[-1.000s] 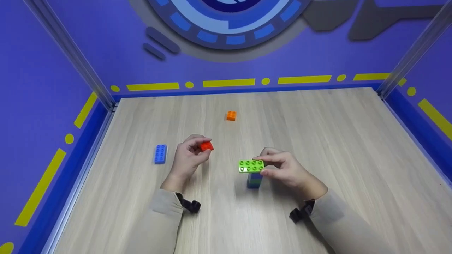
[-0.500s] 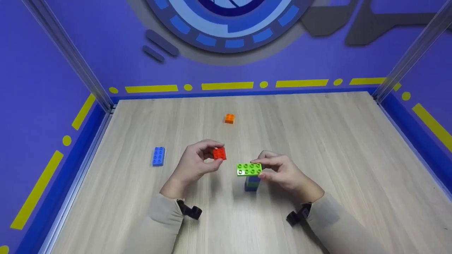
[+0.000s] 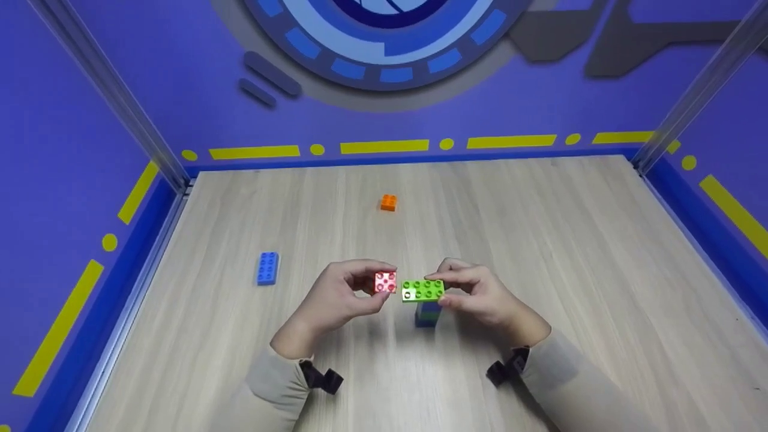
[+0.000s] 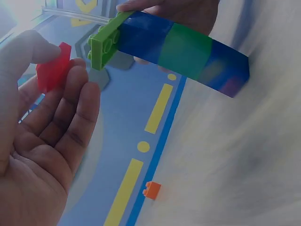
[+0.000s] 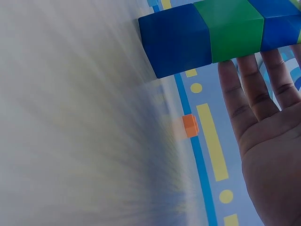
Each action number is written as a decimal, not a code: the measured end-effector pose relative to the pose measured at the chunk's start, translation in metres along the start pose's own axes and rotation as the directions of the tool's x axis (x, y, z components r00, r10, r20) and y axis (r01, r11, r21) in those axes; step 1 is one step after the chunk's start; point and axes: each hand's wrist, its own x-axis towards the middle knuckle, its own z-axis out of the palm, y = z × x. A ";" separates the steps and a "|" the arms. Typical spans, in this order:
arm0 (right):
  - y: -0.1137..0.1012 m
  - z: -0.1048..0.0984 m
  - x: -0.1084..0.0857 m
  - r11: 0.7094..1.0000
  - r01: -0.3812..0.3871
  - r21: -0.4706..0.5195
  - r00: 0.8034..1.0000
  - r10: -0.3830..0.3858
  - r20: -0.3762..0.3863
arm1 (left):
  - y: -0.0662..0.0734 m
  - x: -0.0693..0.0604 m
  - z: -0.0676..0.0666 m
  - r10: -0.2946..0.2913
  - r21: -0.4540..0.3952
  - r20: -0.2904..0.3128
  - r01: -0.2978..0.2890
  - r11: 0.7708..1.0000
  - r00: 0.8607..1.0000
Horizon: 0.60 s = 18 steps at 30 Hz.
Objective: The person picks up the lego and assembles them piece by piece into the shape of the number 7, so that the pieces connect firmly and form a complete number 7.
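My left hand (image 3: 336,300) pinches a small red building brick (image 3: 385,282), studs up, between thumb and fingers. It is just left of a flat lime-green brick (image 3: 423,290), with a narrow gap between them. That lime-green brick tops an upright tower (image 3: 427,316) of blue and green bricks and overhangs it to the left. With thumb and fingertips, my right hand (image 3: 489,294) grips the lime-green brick's right end. In the left wrist view the blue and green tower (image 4: 186,49) shows sideways. The right wrist view has my right fingers (image 5: 256,87) along the tower (image 5: 235,30).
A blue eight-stud brick (image 3: 267,268) lies on the wooden table (image 3: 540,204) to the left. Farther back, near the middle, sits an orange brick (image 3: 389,203). Purple-blue panels (image 3: 180,90) wall the table at the back and both sides.
My left hand has carried the red brick rightward and nearer to me, from well left of the tower to beside the lime-green brick. My right hand keeps its grip, nearly still.
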 end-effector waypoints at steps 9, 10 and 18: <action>-0.001 0.000 0.000 0.998 -0.040 0.052 0.999 0.040 0.002 | -0.014 -0.002 0.010 -0.070 -0.079 0.034 0.072 0.994 0.997; -0.002 0.000 0.000 0.997 -0.046 0.054 0.999 0.046 0.002 | -0.014 -0.002 0.011 -0.076 -0.088 0.040 0.079 0.993 0.996; -0.006 0.002 0.000 0.997 -0.067 0.043 0.998 0.067 0.003 | -0.014 -0.003 0.016 -0.113 -0.177 0.071 0.124 0.976 0.991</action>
